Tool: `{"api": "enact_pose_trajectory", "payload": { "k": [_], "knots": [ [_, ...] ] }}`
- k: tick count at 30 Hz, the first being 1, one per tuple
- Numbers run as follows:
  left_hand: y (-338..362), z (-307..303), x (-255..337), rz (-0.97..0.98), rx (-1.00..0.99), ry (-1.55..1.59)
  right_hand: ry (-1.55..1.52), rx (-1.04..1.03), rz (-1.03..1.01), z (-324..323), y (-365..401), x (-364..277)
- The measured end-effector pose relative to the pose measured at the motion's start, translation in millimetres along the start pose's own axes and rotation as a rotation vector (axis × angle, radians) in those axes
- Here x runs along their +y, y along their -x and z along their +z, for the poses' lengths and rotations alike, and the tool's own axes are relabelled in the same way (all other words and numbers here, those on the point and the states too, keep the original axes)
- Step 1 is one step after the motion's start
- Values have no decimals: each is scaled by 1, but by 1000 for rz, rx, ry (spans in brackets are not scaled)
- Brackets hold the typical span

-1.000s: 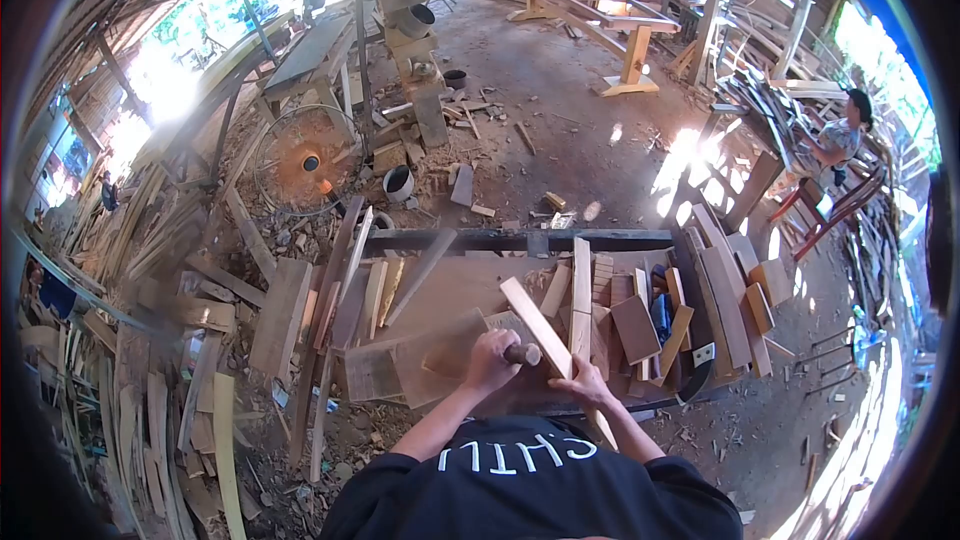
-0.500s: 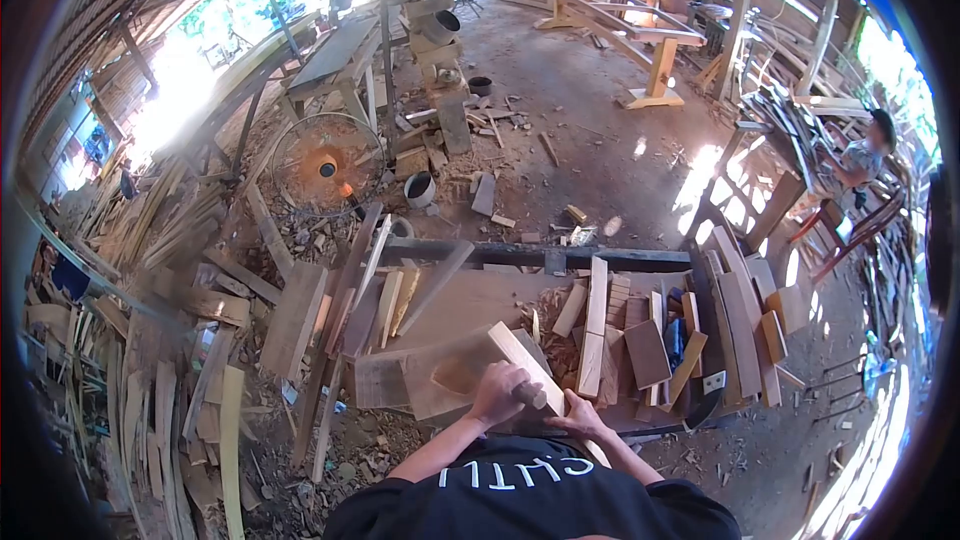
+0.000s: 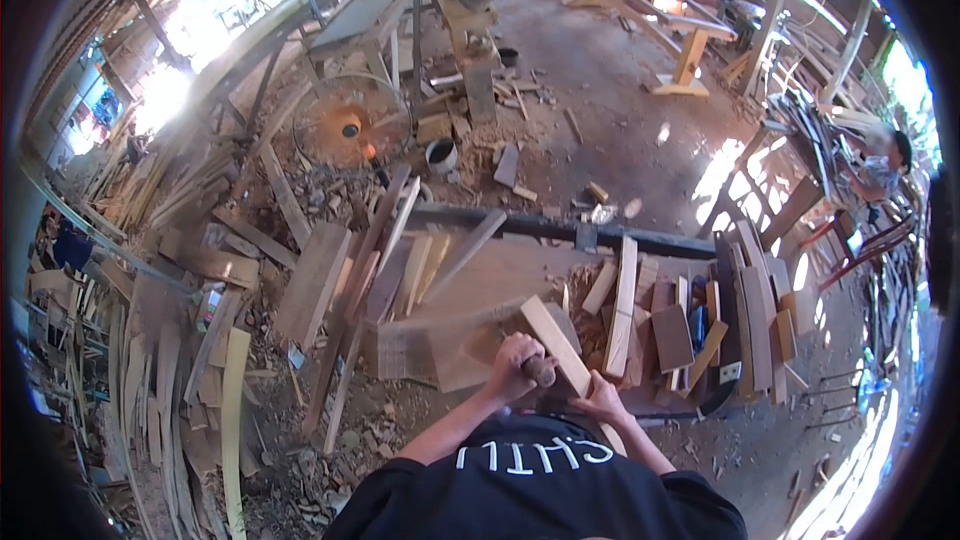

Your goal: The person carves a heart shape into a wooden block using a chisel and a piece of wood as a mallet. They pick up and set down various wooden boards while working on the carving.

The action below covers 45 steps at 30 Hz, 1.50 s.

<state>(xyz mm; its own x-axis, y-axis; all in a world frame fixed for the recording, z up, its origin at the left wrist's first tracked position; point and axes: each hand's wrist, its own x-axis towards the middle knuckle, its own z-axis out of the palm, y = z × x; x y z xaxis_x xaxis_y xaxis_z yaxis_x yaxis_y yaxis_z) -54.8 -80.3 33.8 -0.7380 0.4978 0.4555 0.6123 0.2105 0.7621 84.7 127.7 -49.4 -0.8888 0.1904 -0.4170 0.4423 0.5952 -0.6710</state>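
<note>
My left hand (image 3: 513, 364) is closed around the round brown wooden handle (image 3: 539, 371) of a tool, whose butt end faces me. The tool's other end is hidden or lost in blur. My right hand (image 3: 601, 401) grips a pale squared length of wood (image 3: 554, 338), which lies slanted across the near edge of the workbench, its far end up and left. The handle sits just left of this wood, and a small gap shows between them. Under and beyond my hands is the brown bench top (image 3: 490, 290).
Several wood offcuts (image 3: 621, 300) lie on the bench to the right, with a blue object (image 3: 697, 323) among them. Boards (image 3: 310, 285) lean at the left. A round wire guard (image 3: 352, 128) and a bucket (image 3: 441, 156) stand beyond. Another person (image 3: 880, 170) sits far right.
The whole view has shifted, so the scene sits further right and higher. My left hand with the handle has moved slightly left of the pale wood. My right hand keeps its grip.
</note>
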Motion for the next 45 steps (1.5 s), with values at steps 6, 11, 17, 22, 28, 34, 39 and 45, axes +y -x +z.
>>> {"api": "enact_pose_trajectory", "payload": {
  "k": [6,11,17,22,28,34,39,45],
  "knots": [
    [2,-5,-2,29,-1,36,-85,6,118,5,31,-27],
    [-1,-19,3,47,-87,67,-121,-17,243,3,51,-56],
    [-15,-30,0,14,-27,71,-142,-58,324,11,69,-75],
    [-31,-30,-9,19,26,97,-231,-58,407,14,89,-90],
    [-32,-23,-20,-40,-36,117,-234,-6,452,19,109,-99],
    [-34,-21,-21,-40,-108,119,-489,371,435,-7,126,-127],
    [-44,-6,-27,-153,-95,116,-806,802,91,-39,118,-163],
    [-58,7,-23,-247,-101,32,-119,372,126,-54,101,-147]
  ]
}}
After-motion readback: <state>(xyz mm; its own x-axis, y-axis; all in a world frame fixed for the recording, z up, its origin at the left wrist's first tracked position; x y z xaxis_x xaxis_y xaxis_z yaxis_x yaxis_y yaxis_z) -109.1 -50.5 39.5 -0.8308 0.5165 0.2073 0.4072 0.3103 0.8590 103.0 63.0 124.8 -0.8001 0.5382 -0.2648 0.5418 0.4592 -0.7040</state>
